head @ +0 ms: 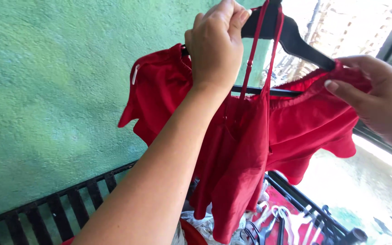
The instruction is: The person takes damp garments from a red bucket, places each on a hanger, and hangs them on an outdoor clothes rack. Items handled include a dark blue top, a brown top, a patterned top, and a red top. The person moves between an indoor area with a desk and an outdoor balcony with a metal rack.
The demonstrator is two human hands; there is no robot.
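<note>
Red satin garments [246, 145] hang on a black hanger [296, 41] held up before a green wall [55, 90]. Left hand [216, 45] has fingers clamped on the hanger's left shoulder; right hand [377, 95] pinches the cloth's right edge. Below, a black slatted basket [82, 195] holds loose hangers [282, 222].

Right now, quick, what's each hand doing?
Left hand: closed, gripping the black hanger near its top.
Right hand: closed, pinching the red shorts at the hanger's end.
</note>
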